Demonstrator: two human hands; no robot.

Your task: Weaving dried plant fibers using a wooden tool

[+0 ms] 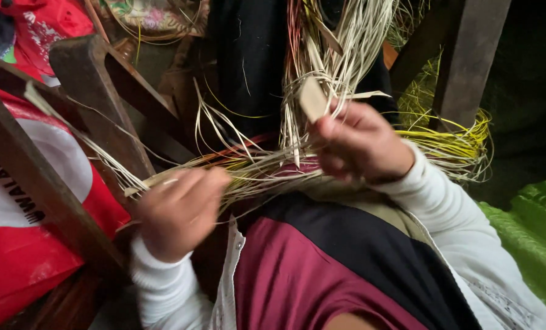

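The fingers of the left hand (pixel 178 211) are curling tight around a flat pale strip (pixel 154 179), pinching it near its end where it is leaving the bundle of pale fibre strands (pixel 267 165). The fingers of the right hand (pixel 358 143) are clenching too, pressing a short, flat, light-coloured piece (pixel 313 98) between thumb and fingertips; its edges are blurred, so I cannot tell if it is a tool or a cut length of strip. Between the 2 hands the bundle is lying across the person's lap, over the maroon and black cloth (pixel 322 269), with loose ends fanning upward and to the left.

By the look of them, these strands are light, thin and springy, stiff along their length yet easy to bend, and likely to split or kink if folded sharply. Gripping close to the gathered middle, where they are bunching together, seems steadier than holding the loose tips.

Further out, a coil of yellow strands (pixel 462 143) is resting by a dark wooden post (pixel 468 55), and a red sack (pixel 28 244) is sitting behind a wooden frame (pixel 34 177) at the left.
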